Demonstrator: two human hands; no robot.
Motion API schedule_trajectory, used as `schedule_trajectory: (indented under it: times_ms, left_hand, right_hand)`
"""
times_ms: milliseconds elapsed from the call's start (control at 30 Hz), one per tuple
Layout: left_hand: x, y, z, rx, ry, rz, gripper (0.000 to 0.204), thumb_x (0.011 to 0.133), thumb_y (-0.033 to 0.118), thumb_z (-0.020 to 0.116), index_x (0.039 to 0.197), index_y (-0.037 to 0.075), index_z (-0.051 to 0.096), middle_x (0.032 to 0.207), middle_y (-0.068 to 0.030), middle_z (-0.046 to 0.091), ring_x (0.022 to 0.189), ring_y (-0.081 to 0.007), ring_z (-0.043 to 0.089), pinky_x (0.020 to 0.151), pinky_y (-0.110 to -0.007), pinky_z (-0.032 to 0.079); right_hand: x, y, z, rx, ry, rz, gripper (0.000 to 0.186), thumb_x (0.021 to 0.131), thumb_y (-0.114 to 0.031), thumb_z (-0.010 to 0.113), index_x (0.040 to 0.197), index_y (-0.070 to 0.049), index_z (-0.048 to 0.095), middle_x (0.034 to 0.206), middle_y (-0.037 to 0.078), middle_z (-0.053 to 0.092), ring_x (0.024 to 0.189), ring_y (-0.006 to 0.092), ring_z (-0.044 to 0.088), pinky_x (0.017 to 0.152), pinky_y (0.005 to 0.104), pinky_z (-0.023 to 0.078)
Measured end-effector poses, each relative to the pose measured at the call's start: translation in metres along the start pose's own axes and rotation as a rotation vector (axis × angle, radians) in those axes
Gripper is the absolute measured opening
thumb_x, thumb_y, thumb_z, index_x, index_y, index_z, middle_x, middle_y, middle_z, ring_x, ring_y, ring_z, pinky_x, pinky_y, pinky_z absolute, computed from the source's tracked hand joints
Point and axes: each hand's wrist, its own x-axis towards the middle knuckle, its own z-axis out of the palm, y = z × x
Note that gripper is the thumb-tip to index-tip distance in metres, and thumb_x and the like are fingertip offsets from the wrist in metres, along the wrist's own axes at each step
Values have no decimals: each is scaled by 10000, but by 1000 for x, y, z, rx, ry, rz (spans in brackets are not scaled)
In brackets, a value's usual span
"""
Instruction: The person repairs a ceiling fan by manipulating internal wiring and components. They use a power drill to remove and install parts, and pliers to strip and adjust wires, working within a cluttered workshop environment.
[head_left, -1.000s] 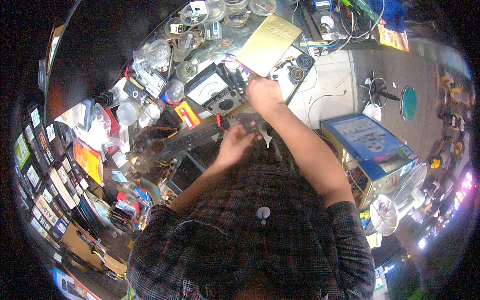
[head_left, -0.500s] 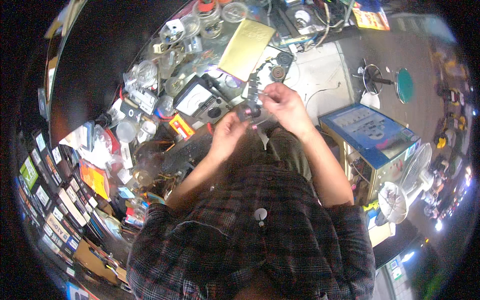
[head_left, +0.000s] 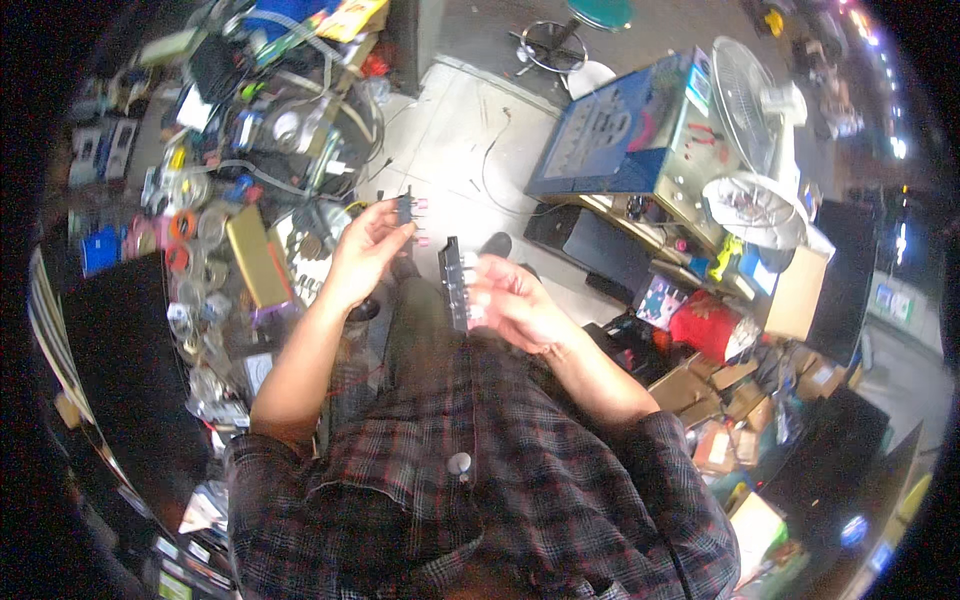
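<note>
My left hand (head_left: 362, 252) pinches a small dark piece (head_left: 404, 209) between thumb and fingertips; pink-tipped prongs stick out from its right side. To the right and a little nearer my body, my right hand (head_left: 520, 308) grips a long black strip (head_left: 454, 283), held roughly upright with a row of white and pink bits along its right side. The two pieces are apart, both in the air above my legs. Blur hides their fine detail, and I cannot tell their exact kind.
A cluttered bench with a yellow padded envelope (head_left: 256, 258), clear round tubs (head_left: 212, 222) and cables lies to the left. At the right stand a blue-topped cabinet (head_left: 610, 130) and a white fan (head_left: 755, 212). Cardboard boxes (head_left: 715, 445) sit lower right; a green stool (head_left: 600, 12) is far off.
My view has swung to the right, away from the bench. My hands, close together before, have moved apart, with a separate piece visible in each.
</note>
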Motion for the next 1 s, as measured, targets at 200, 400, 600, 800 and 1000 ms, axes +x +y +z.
schedule_trajectory:
  times_ms: [200,400,600,800,1000]
  left_hand:
    - [110,12,141,111,-265,-123,335,965,125,697,1263,28,580,1147,-64,674,1021,-143,652,818,-287,537]
    - [242,6,294,222,-445,-201,411,966,221,689,1295,5,573,1150,-66,670,1016,-151,673,850,-307,540]
    - [356,24,419,404,-356,-55,558,922,235,741,1341,-55,514,1096,-66,654,865,-141,630,755,-287,567]
    - [467,18,464,460,-308,36,299,886,204,762,1075,-12,678,954,-100,716,768,-203,699,693,-337,551]
    - [533,14,478,578,-233,36,297,885,237,782,1056,5,711,856,-27,677,632,-99,529,588,-253,453]
  right_hand:
    - [-72,-42,-97,-126,135,-347,137,988,-49,639,1108,-54,573,1057,64,688,931,160,671,837,330,563]
    - [-166,-73,-156,-171,450,-593,195,978,-60,671,1141,-38,566,1049,43,670,968,108,642,881,267,523]
    - [-217,-83,-186,-84,699,-716,181,969,-34,671,1124,-35,578,1021,15,654,953,77,619,858,241,509]
    - [-213,-96,-193,-90,806,-758,190,981,-44,660,1152,-27,579,998,-7,638,932,67,597,824,232,492]
    - [-199,-117,-205,-35,792,-912,189,991,-46,646,1165,-24,575,1017,9,646,956,90,611,850,247,491]
